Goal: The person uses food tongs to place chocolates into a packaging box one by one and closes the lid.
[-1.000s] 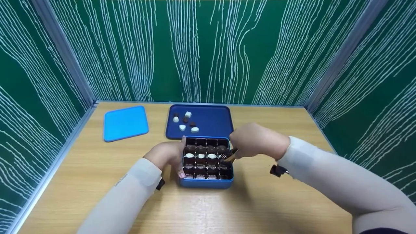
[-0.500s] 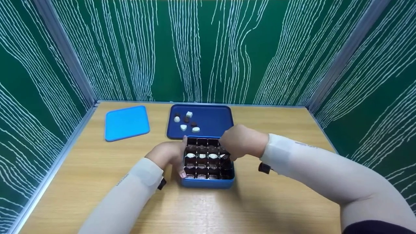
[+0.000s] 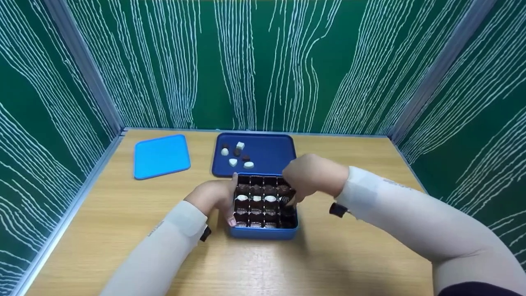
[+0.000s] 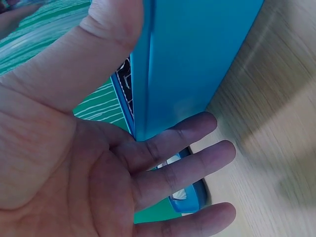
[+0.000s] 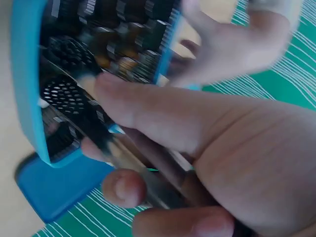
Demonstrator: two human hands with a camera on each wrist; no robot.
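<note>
My right hand (image 3: 310, 174) holds a pair of tongs (image 5: 66, 94) with dark perforated oval ends, gripped between thumb and fingers. The tong ends reach into the right column of a blue tin (image 3: 263, 234). Whether a piece sits between them I cannot tell. Inside the tin a dark divided insert bears a row of dark chocolates (image 3: 257, 190) and, nearer, white chocolates (image 3: 257, 198). My left hand (image 3: 211, 197) rests on the tin's left side, thumb at the near corner. In the left wrist view its fingers (image 4: 182, 173) lie straight, some beside the blue wall.
Behind the tin lies a dark blue tray (image 3: 271, 150) with several white and brown chocolates (image 3: 233, 162) on its left half. A light blue lid (image 3: 161, 157) lies at the back left of the wooden table (image 3: 349, 255). Green patterned panels (image 3: 263, 61) enclose the back and sides.
My right hand moved left over the tin's right edge with the tongs, then shifted slightly back right. The left hand has stayed on the tin.
</note>
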